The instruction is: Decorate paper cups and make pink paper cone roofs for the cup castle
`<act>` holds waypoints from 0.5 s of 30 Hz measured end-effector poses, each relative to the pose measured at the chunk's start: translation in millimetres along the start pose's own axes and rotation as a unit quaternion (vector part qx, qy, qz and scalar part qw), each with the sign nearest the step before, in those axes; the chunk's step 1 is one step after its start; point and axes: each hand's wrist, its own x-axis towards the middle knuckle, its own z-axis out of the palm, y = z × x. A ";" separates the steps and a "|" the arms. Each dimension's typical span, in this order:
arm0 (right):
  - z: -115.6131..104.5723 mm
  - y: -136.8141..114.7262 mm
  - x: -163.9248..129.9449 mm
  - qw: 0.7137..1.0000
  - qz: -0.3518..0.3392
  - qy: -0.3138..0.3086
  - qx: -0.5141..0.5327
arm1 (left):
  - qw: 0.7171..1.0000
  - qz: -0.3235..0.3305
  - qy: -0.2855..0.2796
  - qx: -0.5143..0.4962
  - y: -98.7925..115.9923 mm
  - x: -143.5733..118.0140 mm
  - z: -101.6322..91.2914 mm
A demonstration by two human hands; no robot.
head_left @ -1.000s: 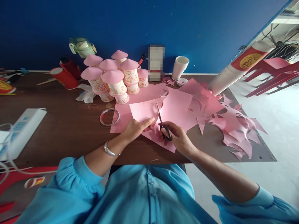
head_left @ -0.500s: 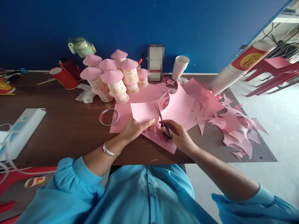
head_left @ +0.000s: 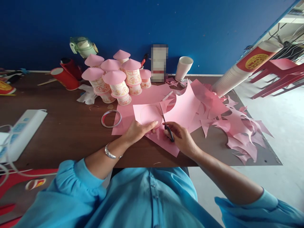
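Observation:
My left hand (head_left: 140,129) grips a sheet of pink paper (head_left: 147,113) by its near edge, thumb on top. A faint circle is drawn on that sheet. In my right hand (head_left: 179,136) are scissors (head_left: 168,132) with black handles, their blades at the right side of the drawn circle. A larger curved-edged piece of pink paper (head_left: 184,103) rises just beyond the blades and looks joined to the held sheet. Under both hands lies more pink paper (head_left: 163,145). A roll of tape (head_left: 111,118) rests left of my left hand.
Several decorated paper cups with pink cone roofs (head_left: 114,77) stand at the back. Pink scraps (head_left: 242,126) cover the right side, near a long leaning stack of cups (head_left: 234,77). A white cup stack (head_left: 184,68) is by the wall. A power strip (head_left: 22,134) lies at left.
The scissor handles have come closer together. The large pink piece beyond the blades has lifted and curled a little more. My left hand stays nearly in place.

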 end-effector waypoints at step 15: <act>2.8 0.5 0.6 0.999 0.009 -0.014 0.034 | 0.999 0.024 -0.014 0.021 -1.3 -0.7 -2.1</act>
